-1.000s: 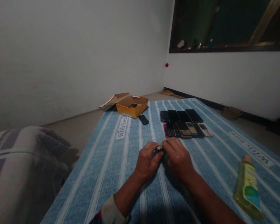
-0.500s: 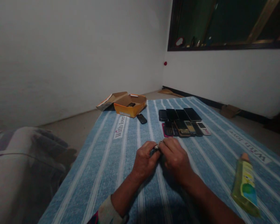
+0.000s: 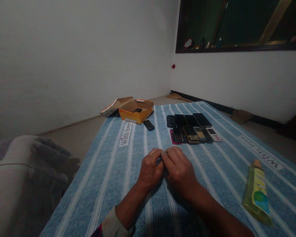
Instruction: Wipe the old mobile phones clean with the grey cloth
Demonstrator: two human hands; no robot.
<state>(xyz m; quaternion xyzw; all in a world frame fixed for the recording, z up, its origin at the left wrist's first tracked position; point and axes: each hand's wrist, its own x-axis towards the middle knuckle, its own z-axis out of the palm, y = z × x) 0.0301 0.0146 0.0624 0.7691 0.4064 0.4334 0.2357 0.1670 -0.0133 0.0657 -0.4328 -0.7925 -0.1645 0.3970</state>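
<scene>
My left hand [image 3: 151,168] and my right hand [image 3: 179,169] meet over the middle of the striped cloth, fingers closed. Between their fingertips is a small dark object [image 3: 159,160] with a light edge, mostly covered by the fingers, so its kind is hidden. Just beyond the hands lie two rows of mobile phones: dark ones such as the large black phone [image 3: 202,120] at the back, and keypad phones such as the gold-edged phone [image 3: 191,135] and the white phone [image 3: 214,134] in front. A single dark phone [image 3: 148,125] lies apart, left of the rows.
An orange cardboard box [image 3: 130,117] stands at the far left with its lid open and a dark phone [image 3: 137,110] inside. A bottle of yellow-green liquid [image 3: 256,194] lies at the right. The blue striped cloth [image 3: 108,184] covers the surface. A draped grey fabric [image 3: 22,184] is at left.
Both hands remain together around the small object; the right fingers have shifted slightly, closing nearer to the left hand. The whole view has moved a little. The phones and box stay in place.
</scene>
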